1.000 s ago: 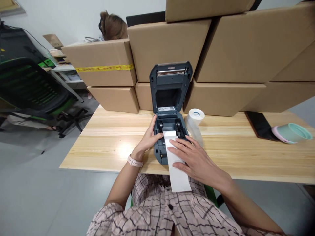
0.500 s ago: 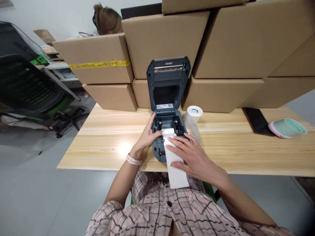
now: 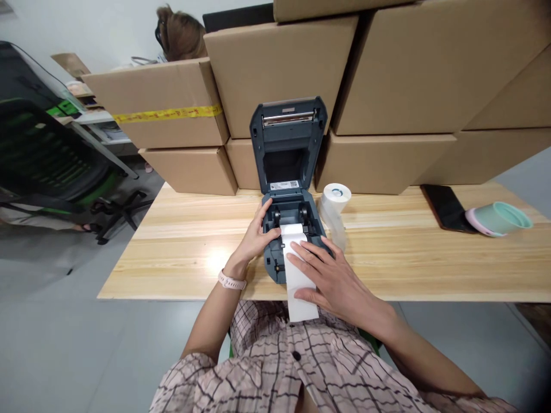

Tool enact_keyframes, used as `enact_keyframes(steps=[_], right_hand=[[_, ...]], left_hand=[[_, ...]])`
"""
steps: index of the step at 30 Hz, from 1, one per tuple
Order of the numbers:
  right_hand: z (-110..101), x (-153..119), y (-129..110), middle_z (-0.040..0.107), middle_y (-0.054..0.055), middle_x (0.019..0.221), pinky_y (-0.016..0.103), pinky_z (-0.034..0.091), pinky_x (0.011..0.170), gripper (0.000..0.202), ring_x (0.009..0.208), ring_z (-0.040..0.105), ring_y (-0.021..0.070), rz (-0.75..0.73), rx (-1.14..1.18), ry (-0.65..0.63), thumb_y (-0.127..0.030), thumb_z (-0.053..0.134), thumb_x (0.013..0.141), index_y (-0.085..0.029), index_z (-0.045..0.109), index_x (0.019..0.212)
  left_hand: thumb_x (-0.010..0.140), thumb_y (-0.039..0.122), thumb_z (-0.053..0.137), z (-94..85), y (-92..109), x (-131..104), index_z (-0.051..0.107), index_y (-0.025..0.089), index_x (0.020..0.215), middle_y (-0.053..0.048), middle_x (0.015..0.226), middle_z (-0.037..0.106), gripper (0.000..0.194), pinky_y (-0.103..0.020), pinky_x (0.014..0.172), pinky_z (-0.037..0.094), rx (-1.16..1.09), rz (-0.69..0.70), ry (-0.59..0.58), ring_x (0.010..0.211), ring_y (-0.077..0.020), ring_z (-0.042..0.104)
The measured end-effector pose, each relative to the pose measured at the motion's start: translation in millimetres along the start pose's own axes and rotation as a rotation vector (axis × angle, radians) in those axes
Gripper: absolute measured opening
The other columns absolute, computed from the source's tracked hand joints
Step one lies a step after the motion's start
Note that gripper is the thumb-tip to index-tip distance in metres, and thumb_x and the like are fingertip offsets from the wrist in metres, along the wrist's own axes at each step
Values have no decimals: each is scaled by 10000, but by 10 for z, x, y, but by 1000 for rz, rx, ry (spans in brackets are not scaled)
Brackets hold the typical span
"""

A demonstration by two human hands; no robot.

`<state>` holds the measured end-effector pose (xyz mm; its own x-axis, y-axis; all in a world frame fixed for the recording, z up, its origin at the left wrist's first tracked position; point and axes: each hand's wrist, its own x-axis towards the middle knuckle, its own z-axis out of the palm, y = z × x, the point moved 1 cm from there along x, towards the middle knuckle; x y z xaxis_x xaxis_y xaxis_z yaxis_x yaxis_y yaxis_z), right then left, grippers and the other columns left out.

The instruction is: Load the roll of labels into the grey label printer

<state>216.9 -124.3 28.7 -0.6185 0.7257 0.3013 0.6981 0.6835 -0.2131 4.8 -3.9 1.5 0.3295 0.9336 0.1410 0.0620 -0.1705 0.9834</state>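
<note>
A dark grey label printer (image 3: 270,261) sits on the table with its lid (image 3: 287,140) raised. From its inside a white label strip (image 3: 300,310) runs toward me and hangs past the table edge. My left hand (image 3: 255,236) grips the printer's left wall, its thumb over the rim by the strip's edge. Across the strip lies my right hand (image 3: 329,278), fingers spread, thumb resting low on the paper. Just right of the printer stands a roll of labels (image 3: 337,198) with a loose translucent tail (image 3: 333,225).
Cardboard boxes (image 3: 279,69) are stacked along the table's (image 3: 430,264) back. At the right lie a black phone (image 3: 445,206) and a mint green cup (image 3: 501,219) on its side. Another person's head (image 3: 183,34) shows behind the boxes. An office chair (image 3: 51,155) stands at the left.
The free end of the label strip has swung left and a little upward under my right hand. My left hand keeps its place on the printer. The whole view has shifted slightly.
</note>
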Motion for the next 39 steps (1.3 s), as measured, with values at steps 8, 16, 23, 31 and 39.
enact_keyframes(steps=[8, 16, 23, 31, 39], right_hand=[[-639, 178, 485, 529, 22, 1567, 587, 376, 1220, 532, 1451, 491, 273, 32, 324, 202, -519, 547, 1005, -394, 465, 1516], [-1043, 1634, 1560, 312, 69, 1695, 440, 323, 1258, 617, 1539, 354, 217, 265, 592, 520, -571, 250, 1085, -244, 240, 1608], [-1072, 1612, 1155, 644, 39, 1419, 343, 398, 1186, 639, 1304, 589, 145, 192, 658, 572, -531, 121, 1090, -153, 536, 1396], [-554, 103, 288, 620, 62, 1473, 563, 423, 1191, 390, 1424, 523, 244, 66, 332, 266, -361, 360, 1092, -261, 613, 1372], [-252, -36, 121, 580, 90, 1516, 521, 378, 1222, 375, 1457, 483, 241, 100, 148, 258, -236, 394, 1071, -174, 590, 1384]], left_hand=[[774, 381, 802, 54, 107, -20, 385, 243, 1563, -108, 1697, 303, 903, -499, 1290, 225, -60, -71, 42, 1575, -325, 269], [822, 467, 785, 516, 221, -853, 3, 318, 1652, -85, 1724, 231, 1150, -478, 1283, 288, -134, -318, 244, 1564, -323, 303], [821, 523, 775, 521, 211, -1156, 2, 342, 1650, -70, 1749, 134, 1147, -463, 1289, 271, -98, -230, 199, 1597, -311, 214], [964, 643, 484, 235, 293, -958, 116, 385, 1640, -26, 1755, 107, 812, -473, 1304, 192, -58, -2, 373, 1620, -290, 113], [890, 591, 659, 583, 277, -792, 147, 282, 1639, -69, 1739, 177, 958, -440, 1315, 185, -96, -100, 337, 1609, -335, 137]])
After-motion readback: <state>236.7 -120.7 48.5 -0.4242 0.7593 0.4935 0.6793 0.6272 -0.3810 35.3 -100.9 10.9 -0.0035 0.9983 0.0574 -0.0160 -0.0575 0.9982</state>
